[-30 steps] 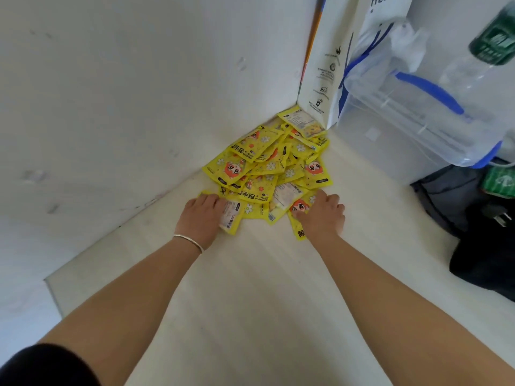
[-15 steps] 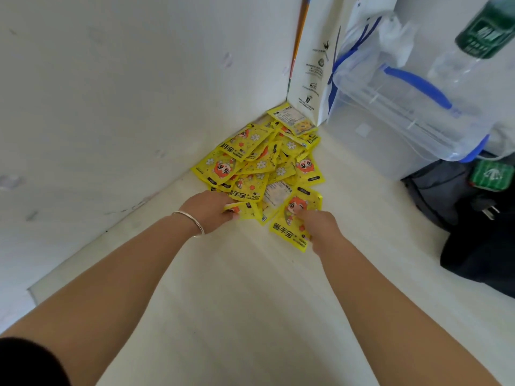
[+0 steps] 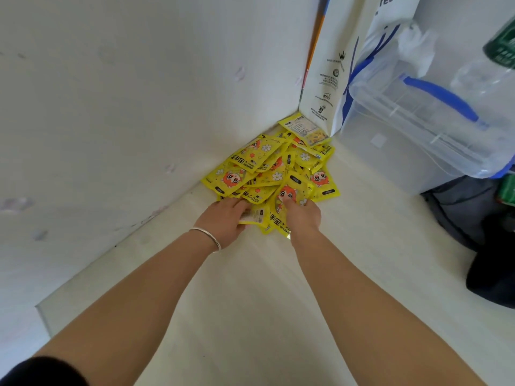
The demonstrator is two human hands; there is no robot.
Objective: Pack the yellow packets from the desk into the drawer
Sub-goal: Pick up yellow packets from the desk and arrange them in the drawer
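Observation:
A heap of several yellow hand-warmer packets [image 3: 267, 168] lies in the desk's far corner against the white wall. My left hand [image 3: 223, 221], with a thin bracelet on its wrist, is closed on a packet [image 3: 255, 215] at the heap's near edge. My right hand [image 3: 302, 215] grips another packet with a cartoon face [image 3: 288, 195], thumb pressed on top. The two hands are close together over the near packets. No drawer is in view.
A white paper bag [image 3: 328, 79] stands in the corner behind the heap. A clear plastic box with blue handle [image 3: 418, 129] sits to the right, a green-labelled bottle [image 3: 498, 48] behind it. A dark bag [image 3: 479, 227] lies at the right edge. The pale desk top [image 3: 250, 302] runs toward me.
Both hands have closed on packets at the near edge of the heap and moved closer together; the right hand's packet has shifted toward the left hand.

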